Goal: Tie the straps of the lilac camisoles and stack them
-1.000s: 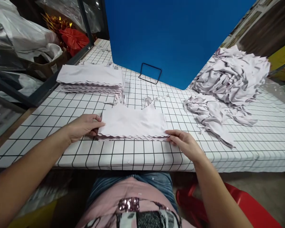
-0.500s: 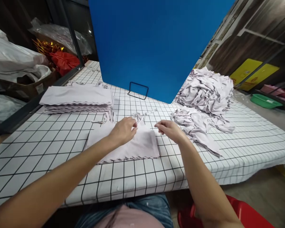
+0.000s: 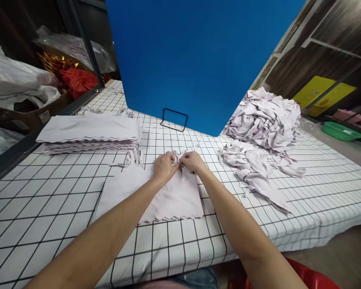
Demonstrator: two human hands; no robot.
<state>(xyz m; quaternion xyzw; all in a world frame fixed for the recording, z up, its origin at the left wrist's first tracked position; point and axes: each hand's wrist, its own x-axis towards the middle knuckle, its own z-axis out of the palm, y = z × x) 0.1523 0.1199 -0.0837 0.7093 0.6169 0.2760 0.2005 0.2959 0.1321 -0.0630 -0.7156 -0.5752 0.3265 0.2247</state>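
A pale pinkish strappy top lies flat in front of me, its wavy hem towards my body. At its upper edge my left hand is closed, pinching the gathered strap cloth. Right beside it, my right hand pinches the same bunched part, fingertips almost touching the left ones. My fingers partly hide the strap between them. More loose straps stick out at the top's upper left. Farther left stands a neat stack of folded tops of the same cloth, wavy hems facing me.
A large blue panel rises at the back, with a black wire frame at its lower edge. On the right lie a heap of crumpled tops and a few loose ones. A checked cloth covers the table.
My right hand has moved left from beyond the top's edge and now pinches the strap area beside my left hand. The view has shifted slightly.
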